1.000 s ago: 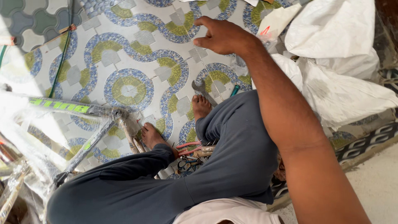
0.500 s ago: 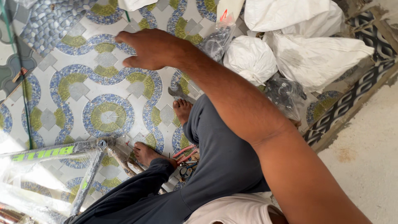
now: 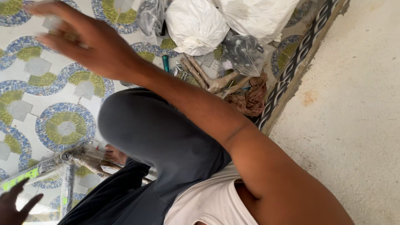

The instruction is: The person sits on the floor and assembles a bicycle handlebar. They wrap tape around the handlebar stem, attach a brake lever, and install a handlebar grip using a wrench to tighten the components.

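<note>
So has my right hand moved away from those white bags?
Yes. The right hand has swung left across the patterned mat, away from the white bags it was beside earlier.

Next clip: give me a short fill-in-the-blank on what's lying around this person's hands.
1. The right hand is spread ____ above the patterned floor mat, holding nothing.
2. The left hand is beside a wrapped ____ frame.
3. The tied bags by the tools are ____ in colour.

Missing words: open; bicycle; white
</note>
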